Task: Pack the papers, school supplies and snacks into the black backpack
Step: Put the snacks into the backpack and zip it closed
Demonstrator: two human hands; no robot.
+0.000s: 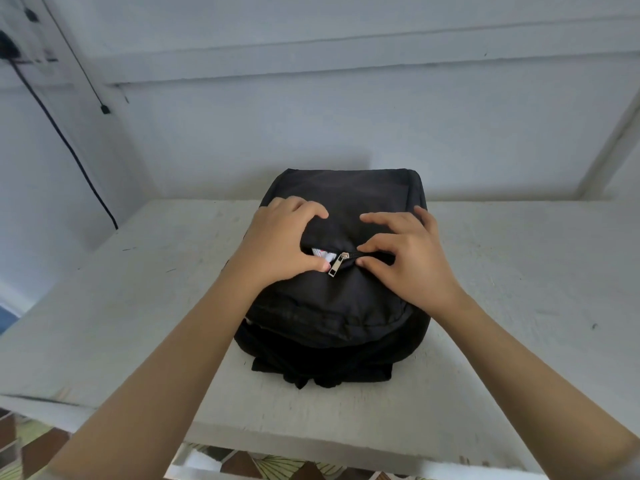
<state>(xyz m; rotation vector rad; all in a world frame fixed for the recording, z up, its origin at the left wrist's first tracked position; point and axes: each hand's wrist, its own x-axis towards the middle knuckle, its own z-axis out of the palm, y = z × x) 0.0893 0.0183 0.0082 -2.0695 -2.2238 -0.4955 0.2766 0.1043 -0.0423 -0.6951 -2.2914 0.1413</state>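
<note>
The black backpack (346,188) lies flat on the white table (138,306), front pocket up. The pocket's zipper is half closed, with its silver zipper pull (337,265) at mid-pocket. In the open gap left of the pull, a white and red packet (319,253) peeks out. My left hand (277,244) grips the pocket fabric beside the gap, its thumb next to the pull. My right hand (405,258) pinches the zipped seam just right of the pull with thumb and forefinger, its other fingers spread on the backpack. The rest of the backpack's contents are hidden.
The table stands against a pale wall (346,116). Black cables (69,147) hang down the wall at the left. Patterned floor tiles (270,465) show below the table's near edge.
</note>
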